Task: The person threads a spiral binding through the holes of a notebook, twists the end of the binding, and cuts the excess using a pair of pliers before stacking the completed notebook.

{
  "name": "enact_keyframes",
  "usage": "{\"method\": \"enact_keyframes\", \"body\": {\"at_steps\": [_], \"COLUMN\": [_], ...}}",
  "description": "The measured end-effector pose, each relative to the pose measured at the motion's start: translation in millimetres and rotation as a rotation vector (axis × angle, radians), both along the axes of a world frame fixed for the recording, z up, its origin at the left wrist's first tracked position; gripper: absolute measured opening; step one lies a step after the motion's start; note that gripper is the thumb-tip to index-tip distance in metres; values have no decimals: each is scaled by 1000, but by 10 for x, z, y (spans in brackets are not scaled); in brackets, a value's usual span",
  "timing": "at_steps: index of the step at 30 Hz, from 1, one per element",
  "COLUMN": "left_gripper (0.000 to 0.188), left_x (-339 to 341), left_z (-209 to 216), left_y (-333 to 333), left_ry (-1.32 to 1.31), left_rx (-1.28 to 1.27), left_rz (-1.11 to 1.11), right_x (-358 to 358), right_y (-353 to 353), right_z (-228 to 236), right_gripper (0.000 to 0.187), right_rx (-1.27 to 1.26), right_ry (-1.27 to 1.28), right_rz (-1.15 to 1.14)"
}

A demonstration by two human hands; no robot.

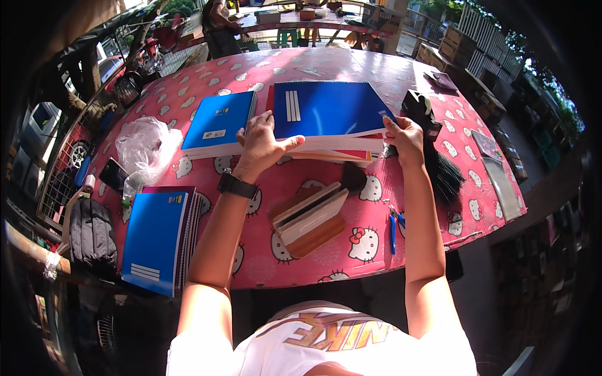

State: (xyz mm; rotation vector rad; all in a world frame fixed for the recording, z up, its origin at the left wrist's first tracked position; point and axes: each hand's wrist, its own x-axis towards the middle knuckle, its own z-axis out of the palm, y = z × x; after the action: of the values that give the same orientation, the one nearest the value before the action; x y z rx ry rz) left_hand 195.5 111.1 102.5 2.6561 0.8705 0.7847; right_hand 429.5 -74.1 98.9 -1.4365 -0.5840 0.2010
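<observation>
A dark blue notebook [335, 109] lies on top of a stack at the far middle of the table. Red and yellow edges show beneath it. My right hand [404, 139] pinches its right edge, thumb and fingers closed. At the stack's near left corner is my left hand [263, 145], thumb stretched out and fingers apart. It sits between this stack and a lighter blue stack of notebooks [219, 119], touching the edges there. Nearer to me lie a brown wooden block-like object [310, 219] with pale slabs, and a blue-handled tool [393, 232], perhaps scissors.
More blue spiral notebooks [155, 235] lie at the near left, beside a grey bag [93, 232]. A clear plastic bag [145, 147] and a dark phone [113, 174] are behind them. Black items [439, 169] lie right of the stack on the pink patterned table [357, 266]. A person [219, 31] stands beyond.
</observation>
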Motion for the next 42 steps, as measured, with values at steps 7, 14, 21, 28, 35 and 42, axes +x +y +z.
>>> {"method": "enact_keyframes", "body": {"at_steps": [7,14,21,28,35,42], "left_gripper": [80,87,75,40,35,39], "left_x": [111,-8,-188,-1237,-2289,-2502], "left_z": [-245,-369,-103,-510,-826,-864], "left_y": [161,222,-138,-106,-373,-437], "left_ry": [-153,-134,-816,-1426,-1648,-1642], "left_rx": [8,-29,-399,-954,-1158,-1178], "left_rz": [-6,-29,22,-505,-416,-1026], "right_x": [435,99,-569,-525,302,251], "right_y": [239,348,-43,-83,403,465], "right_z": [3,328,706,579,59,-70], "right_gripper": [33,24,16,37,66,56], "right_rx": [-351,-328,544,38,-744,-639], "right_ry": [22,-736,-84,-253,-569,-577], "right_rz": [11,-234,467,463,-107,-149]}}
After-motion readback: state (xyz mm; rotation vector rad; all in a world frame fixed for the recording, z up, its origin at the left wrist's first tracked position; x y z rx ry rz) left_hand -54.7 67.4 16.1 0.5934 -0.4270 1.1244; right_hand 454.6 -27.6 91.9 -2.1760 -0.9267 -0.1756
